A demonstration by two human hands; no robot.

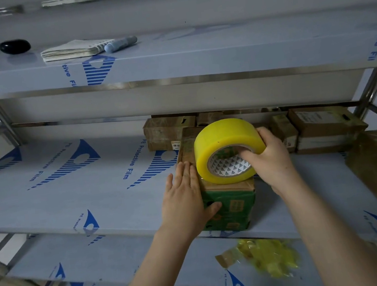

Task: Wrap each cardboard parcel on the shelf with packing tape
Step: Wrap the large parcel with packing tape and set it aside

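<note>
- The green-printed brown cardboard parcel (232, 206) sits at the front edge of the film-covered steel shelf (91, 179). It looks stiff-walled and probably light, likely to slide on the slick film, so a side wall is the place to brace it.
- The left hand (185, 198) lies on it with fingers straight and flat along its left side, thumb across the green front.
- The right hand (271, 158) grips the yellow roll of packing tape (223, 143), thumb inside the core and fingers curled over the rim. The roll rests on the parcel's top.
- Count: one roll, one parcel in hand, several more brown boxes (324, 122) stacked behind — exact number hidden.

parcel (232, 206) top hidden under tape roll (225, 135)
</note>
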